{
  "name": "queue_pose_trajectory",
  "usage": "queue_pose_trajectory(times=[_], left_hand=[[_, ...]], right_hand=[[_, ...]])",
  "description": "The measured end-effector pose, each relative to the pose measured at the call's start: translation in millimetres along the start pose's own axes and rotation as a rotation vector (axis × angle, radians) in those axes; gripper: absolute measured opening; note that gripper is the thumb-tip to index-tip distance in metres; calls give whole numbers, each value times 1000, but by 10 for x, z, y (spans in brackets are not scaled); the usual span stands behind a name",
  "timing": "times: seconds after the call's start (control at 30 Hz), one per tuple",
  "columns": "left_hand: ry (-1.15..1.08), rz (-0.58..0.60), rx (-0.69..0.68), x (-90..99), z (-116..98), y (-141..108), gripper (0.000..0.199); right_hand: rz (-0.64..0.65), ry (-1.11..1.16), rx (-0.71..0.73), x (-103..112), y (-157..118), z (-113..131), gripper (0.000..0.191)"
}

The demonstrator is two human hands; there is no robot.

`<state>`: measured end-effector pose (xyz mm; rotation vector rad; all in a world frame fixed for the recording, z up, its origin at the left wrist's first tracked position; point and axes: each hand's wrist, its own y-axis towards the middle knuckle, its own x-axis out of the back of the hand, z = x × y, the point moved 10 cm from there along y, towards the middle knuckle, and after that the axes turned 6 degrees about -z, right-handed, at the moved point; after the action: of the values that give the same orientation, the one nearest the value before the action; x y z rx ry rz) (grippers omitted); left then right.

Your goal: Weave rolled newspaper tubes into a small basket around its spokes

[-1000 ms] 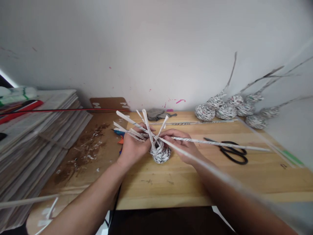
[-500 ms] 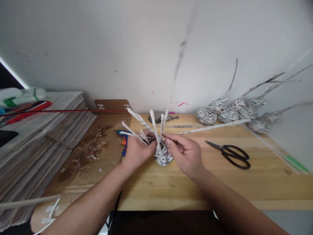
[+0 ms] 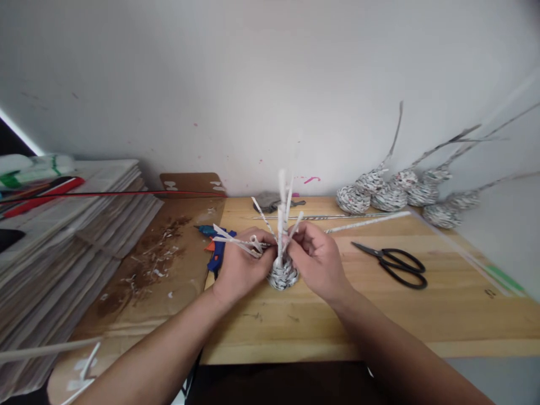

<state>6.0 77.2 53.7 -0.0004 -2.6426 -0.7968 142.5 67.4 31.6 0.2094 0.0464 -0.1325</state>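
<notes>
A small round weave of rolled newspaper [image 3: 282,278] stands on the wooden table in front of me, with several paper tubes [image 3: 281,225] sticking up and out of its top. My left hand [image 3: 248,261] is closed around its left side, thumb at the upper rim, and some tubes poke out over the knuckles. On the right, my right hand [image 3: 315,256] pinches a paper tube at the top of the weave. Its fingertips are partly hidden behind the tubes. A blue glue gun [image 3: 216,253] lies just behind my left hand.
Black-handled scissors [image 3: 396,264] lie to the right. Several finished-looking woven paper balls [image 3: 353,199] with long tails stand at the back right. A tied newspaper stack [image 3: 105,225] and paper scraps on brown cardboard [image 3: 185,304] are at left. Long paper tubes [image 3: 367,223] lie behind.
The upright tubes have shifted, and the long tube that rose blurred up the wall has dropped from there. My right hand has moved slightly while staying at the weave's top.
</notes>
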Motion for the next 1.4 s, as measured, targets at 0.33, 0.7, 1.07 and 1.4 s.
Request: queue_pose_trajectory(times=[0.33, 0.7, 1.07, 1.4], left_hand=[[-93, -5, -44, 33, -46, 41, 11], [-171, 224, -175, -41, -200, 32, 13], [237, 247, -103, -130, -272, -66, 14], [236, 202, 91, -125, -78, -17, 36]], right_hand=[[-18, 136, -230, 56, 40, -195, 28], [75, 258, -344, 31, 40, -211, 32], [81, 139, -95, 68, 38, -28, 24], [102, 34, -54, 31, -59, 58, 10]])
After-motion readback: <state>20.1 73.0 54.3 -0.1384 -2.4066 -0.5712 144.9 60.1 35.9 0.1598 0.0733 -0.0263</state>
